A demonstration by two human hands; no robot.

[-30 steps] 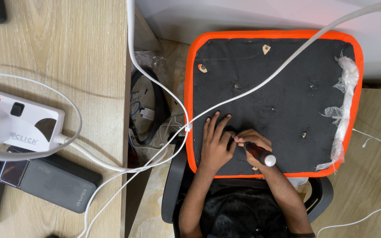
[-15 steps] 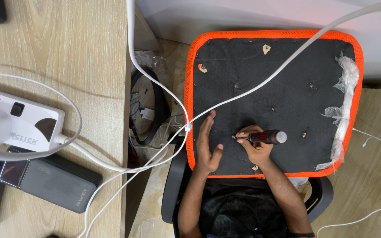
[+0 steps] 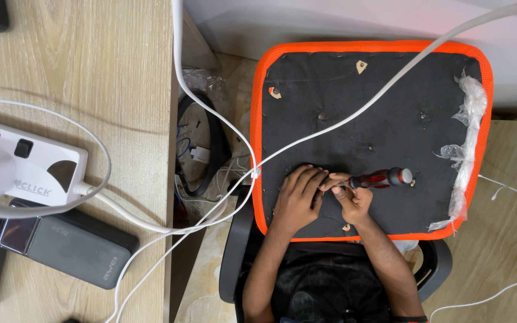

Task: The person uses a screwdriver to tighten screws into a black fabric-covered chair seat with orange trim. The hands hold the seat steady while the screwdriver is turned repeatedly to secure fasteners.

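**On the seat pad: both hands meet at the screwdriver tip**

Near the pad's front edge, the right hand [image 3: 353, 200] has its fingers closed round the screwdriver [image 3: 378, 178], gripping the shaft end close to the tip. Its long axis lies almost level, the red-and-black handle pointing right and the tip pointing left toward the left hand [image 3: 297, 197]. That hand rests flat on the black seat pad [image 3: 390, 107], fingers loosely curled and touching the right fingers at the tip; whether it pinches a screw is hard to tell. A white cable [image 3: 354, 113] crosses the pad diagonally. Clear plastic wrap [image 3: 467, 149] clings to the orange right rim. Left, on the desk [image 3: 91, 60], sit a white power strip [image 3: 25, 164] and a dark power bank [image 3: 70, 242].
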